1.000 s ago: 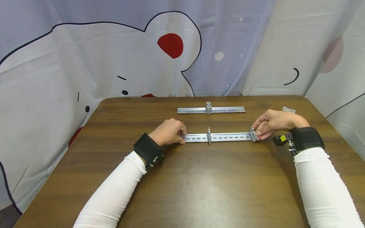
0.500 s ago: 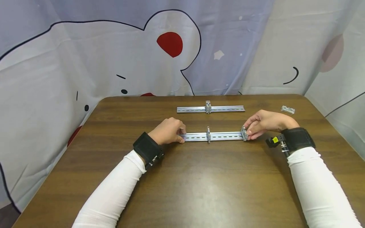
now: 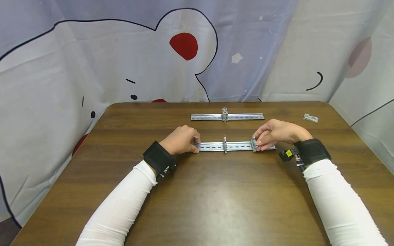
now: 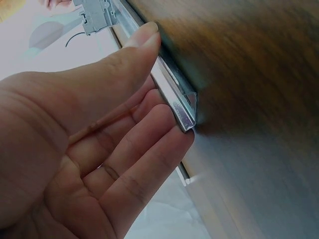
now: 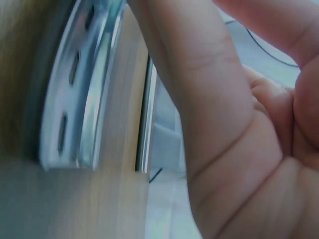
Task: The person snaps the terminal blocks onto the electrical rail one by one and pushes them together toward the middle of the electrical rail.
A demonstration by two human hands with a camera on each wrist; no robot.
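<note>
A slotted metal DIN rail [image 3: 238, 146] lies across the table. My left hand [image 3: 182, 140] pinches its left end, thumb on the near edge and fingers on the far edge, as the left wrist view shows. A thin grey terminal block [image 3: 225, 145] stands upright across the rail near its middle. Further right, my right hand [image 3: 275, 133] holds a second grey terminal block [image 3: 253, 143] on the rail between thumb and fingers. The rail's right end [image 5: 67, 124] sticks out beyond that hand. In the right wrist view the held block is hidden.
Behind, a second DIN rail [image 3: 243, 117] lies parallel, with a terminal block cluster [image 3: 225, 114] at its middle. One loose terminal block [image 3: 311, 118] lies flat at the back right of the wooden table [image 3: 221, 198]. A printed curtain [image 3: 123, 61] hangs behind the table.
My right hand has moved left along the rail with its terminal block, from the right end toward the middle block, uncovering the rail's right end. My left hand stays at the left end.
</note>
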